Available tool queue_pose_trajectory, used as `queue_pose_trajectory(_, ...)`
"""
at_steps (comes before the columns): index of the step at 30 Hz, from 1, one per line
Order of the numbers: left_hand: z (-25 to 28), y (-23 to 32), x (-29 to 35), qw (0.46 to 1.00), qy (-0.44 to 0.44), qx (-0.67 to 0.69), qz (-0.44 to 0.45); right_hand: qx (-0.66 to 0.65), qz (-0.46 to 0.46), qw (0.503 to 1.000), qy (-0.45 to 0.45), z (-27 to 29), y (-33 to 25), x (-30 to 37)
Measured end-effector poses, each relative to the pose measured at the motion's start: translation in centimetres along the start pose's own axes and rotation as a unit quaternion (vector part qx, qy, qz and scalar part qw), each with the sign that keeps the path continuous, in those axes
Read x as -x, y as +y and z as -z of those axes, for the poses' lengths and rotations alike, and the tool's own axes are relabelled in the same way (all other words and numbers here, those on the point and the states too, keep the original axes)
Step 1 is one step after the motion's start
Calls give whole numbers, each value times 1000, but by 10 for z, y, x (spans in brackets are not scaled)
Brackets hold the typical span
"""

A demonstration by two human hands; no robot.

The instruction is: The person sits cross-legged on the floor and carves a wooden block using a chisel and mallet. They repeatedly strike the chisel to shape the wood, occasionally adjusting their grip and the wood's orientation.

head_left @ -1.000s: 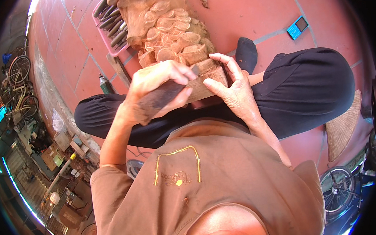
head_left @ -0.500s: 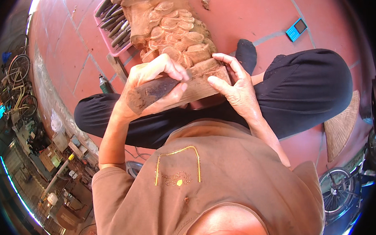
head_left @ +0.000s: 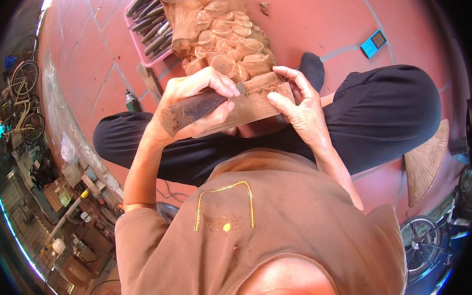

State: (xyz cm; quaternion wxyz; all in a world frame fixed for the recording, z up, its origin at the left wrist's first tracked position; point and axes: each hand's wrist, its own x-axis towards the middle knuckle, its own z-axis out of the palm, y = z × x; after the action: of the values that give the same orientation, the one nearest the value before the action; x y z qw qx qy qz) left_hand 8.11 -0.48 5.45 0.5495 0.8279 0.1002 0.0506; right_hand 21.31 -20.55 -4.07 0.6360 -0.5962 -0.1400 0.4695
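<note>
A brown wood carving [head_left: 230, 35] with rounded, petal-like relief lies in front of me, its plain flat base [head_left: 250, 106] nearest my body. My left hand [head_left: 196, 93] is closed around a dark brown, flat strip [head_left: 191, 110] whose kind I cannot make out. The strip's far end rests at the edge between base and relief. At the base's right end, my right hand [head_left: 303, 104] grips the corner, thumb on the near face and fingers over the far side. My fingers partly hide the base.
Beyond the carving's left side, a pink tray [head_left: 154, 58] holds several dark-handled tools. A wood piece [head_left: 150, 81] and a green bottle [head_left: 132, 102] lie near my left knee. A blue phone [head_left: 373, 44] is on the tiles at right. My crossed legs flank the carving.
The view has shifted slightly, so carving, tray and phone appear a little displaced. Both hands keep their grips, and the strip stays at the base's edge.
</note>
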Motion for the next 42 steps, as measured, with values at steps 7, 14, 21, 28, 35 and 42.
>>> queue_pose_trajectory(7,-18,-9,-16,999,21,47,-7,10,-21,1000,-11,1,-5,0)
queue_pose_trajectory(14,15,8,-2,993,-58,-104,-15,1,-17,1000,-10,1,-4,0)
queue_pose_trajectory(21,-17,-7,-15,999,-2,11,-44,14,-9,1000,-17,2,-1,-1)
queue_pose_trajectory(28,20,11,-3,994,-51,-95,26,23,-17,1000,-8,3,-4,0)
queue_pose_trajectory(35,-23,-9,-14,998,15,61,-26,34,-1,999,-15,3,0,-1)
queue_pose_trajectory(42,8,10,13,999,-8,0,47,27,-17,999,-11,2,-6,7)
